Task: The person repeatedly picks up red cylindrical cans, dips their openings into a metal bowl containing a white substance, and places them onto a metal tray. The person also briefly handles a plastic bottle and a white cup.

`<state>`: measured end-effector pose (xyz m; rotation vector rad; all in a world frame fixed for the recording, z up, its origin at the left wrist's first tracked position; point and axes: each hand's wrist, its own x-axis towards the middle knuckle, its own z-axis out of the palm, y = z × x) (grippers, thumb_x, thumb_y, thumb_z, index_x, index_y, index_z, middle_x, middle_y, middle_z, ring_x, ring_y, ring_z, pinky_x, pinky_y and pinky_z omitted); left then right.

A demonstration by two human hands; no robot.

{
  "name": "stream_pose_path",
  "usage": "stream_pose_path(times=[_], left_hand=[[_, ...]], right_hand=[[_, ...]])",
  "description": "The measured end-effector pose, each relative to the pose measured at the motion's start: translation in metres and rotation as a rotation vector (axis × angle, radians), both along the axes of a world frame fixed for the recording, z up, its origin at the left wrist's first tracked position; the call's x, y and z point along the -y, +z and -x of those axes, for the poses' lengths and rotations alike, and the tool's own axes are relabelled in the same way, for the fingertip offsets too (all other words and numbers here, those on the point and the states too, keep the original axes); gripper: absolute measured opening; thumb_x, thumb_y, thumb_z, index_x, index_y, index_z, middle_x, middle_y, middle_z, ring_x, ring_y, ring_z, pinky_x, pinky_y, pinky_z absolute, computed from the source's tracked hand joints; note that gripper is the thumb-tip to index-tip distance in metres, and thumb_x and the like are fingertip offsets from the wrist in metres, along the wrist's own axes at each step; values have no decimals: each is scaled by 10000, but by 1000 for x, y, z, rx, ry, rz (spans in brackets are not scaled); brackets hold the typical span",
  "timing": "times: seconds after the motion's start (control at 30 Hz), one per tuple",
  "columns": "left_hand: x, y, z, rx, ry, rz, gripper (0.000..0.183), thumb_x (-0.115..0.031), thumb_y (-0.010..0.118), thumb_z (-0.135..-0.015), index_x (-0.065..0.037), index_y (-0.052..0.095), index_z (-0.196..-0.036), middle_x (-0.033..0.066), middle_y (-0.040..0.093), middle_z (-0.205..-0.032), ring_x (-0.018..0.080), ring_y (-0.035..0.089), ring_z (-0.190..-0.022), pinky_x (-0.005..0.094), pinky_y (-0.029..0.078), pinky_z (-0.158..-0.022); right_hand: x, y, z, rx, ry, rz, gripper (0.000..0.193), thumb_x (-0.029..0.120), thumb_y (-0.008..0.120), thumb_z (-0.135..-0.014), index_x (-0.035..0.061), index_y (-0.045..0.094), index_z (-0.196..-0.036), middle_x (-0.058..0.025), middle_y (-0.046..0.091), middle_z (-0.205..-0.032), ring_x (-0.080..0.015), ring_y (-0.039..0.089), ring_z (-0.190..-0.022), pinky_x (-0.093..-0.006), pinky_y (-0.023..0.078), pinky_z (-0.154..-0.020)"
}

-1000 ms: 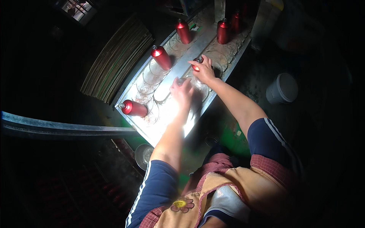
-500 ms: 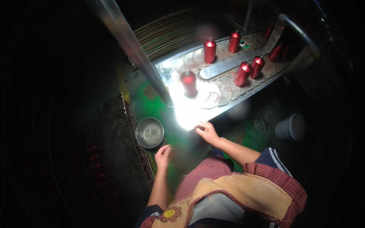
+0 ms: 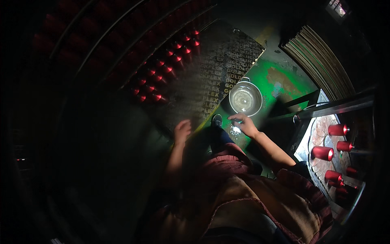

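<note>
One round shiny metal bowl (image 3: 245, 99) sits on the green-painted floor (image 3: 280, 77), just beyond the right hand (image 3: 245, 123), whose fingers (image 3: 235, 118) are drawn together near the bowl's near rim; something small and glinting (image 3: 235, 130) shows under that hand, but it is too blurred to tell what it is or whether it is held. The left hand (image 3: 182, 131) hangs over the dark patterned mat (image 3: 211, 69), fingers loosely curled, holding nothing visible. At the right edge, about six red metal cylinders (image 3: 323, 153) stand on the bright metal counter (image 3: 317, 130), some cut off in shadow. To the upper left, rows of red capped bottles (image 3: 166, 71) fade into darkness, too many and too dim to count.
</note>
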<state>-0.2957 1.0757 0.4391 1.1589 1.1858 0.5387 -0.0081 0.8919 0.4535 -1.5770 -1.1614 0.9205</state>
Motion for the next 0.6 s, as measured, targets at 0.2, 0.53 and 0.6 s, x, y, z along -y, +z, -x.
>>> stream_pose_path(times=[0.2, 0.53, 0.6], left_hand=[[-126, -75, 124, -190, 255, -128, 330, -221, 661, -934, -111, 640, -1244, 45, 648, -1134, 173, 623, -977, 335, 538, -803], [-340, -132, 174, -912, 15, -667, 706, -236, 749, -771, -223, 500, -1433, 192, 426, -1491, 353, 437, -1355, 431, 416, -1079], [-379, -156, 156, -888, -42, -756, 689, -231, 763, -753, -245, 538, -1405, 185, 404, -1510, 364, 424, -1363, 437, 409, -1086]], right_hand=[[-194, -40, 35, 54, 296, 21, 442, 116, 666, -826, 228, 664, -1253, -127, 630, -1142, -311, 636, -993, -378, 514, -904], [-423, -113, 155, 315, 379, -224, 658, 155, 772, -716, 281, 600, -1339, -187, 318, -1493, -420, 375, -1306, -502, 375, -1083], [-449, -151, 181, 288, 338, -190, 697, 154, 792, -697, 317, 592, -1344, -193, 266, -1529, -434, 360, -1315, -498, 379, -1082]])
